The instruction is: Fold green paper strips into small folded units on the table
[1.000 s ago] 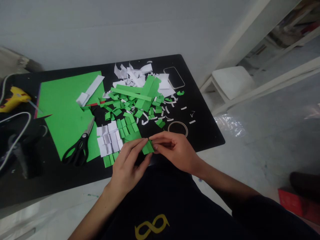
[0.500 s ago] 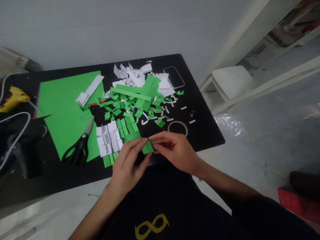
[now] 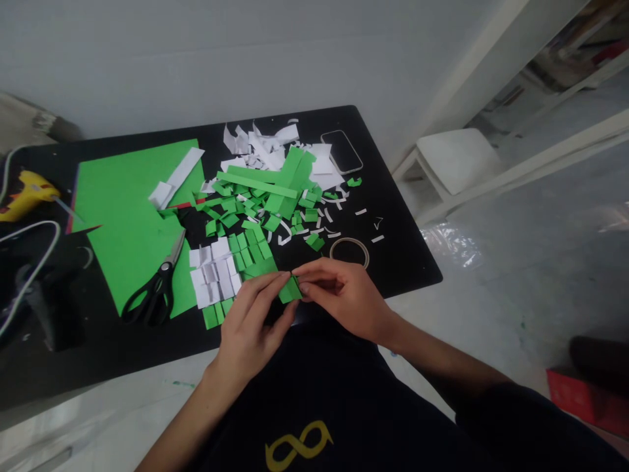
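Note:
Between my two hands, close to the table's front edge, is a small folded piece of green paper. My left hand grips its left side, fingers above and thumb below. The fingertips of my right hand pinch its right edge. Just left of it lies a grid of folded white paper pieces beside rows of folded green paper pieces. My left hand hides part of these rows. Behind them a heap of loose green paper pieces and strips is spread out.
Black-handled scissors rest on a large green sheet at left. Farther left are a yellow glue gun and a white cable. White paper scraps, a clear phone case and a tape ring lie on the black table.

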`<action>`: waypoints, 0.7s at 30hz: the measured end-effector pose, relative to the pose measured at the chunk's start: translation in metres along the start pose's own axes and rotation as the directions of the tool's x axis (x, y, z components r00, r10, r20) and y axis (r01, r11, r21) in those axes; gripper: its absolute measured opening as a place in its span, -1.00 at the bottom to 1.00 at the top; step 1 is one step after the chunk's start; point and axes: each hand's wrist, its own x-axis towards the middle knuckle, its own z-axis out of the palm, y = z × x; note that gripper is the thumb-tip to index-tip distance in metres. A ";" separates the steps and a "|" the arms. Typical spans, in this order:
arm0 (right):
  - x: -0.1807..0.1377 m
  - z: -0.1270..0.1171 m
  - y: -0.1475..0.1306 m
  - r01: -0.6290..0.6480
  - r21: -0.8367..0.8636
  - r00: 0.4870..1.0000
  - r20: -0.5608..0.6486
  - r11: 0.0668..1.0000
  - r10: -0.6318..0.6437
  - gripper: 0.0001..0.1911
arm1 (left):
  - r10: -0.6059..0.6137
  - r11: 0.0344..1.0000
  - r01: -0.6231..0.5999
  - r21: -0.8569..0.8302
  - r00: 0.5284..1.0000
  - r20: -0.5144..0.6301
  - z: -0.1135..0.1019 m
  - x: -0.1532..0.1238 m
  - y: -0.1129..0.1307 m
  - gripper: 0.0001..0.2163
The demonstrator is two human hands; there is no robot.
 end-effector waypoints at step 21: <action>0.000 0.001 -0.001 -0.004 -0.038 0.999 -0.047 0.999 0.003 -0.81 | 0.054 0.998 -0.054 0.038 0.998 0.013 -0.002 0.004 -0.003 -0.56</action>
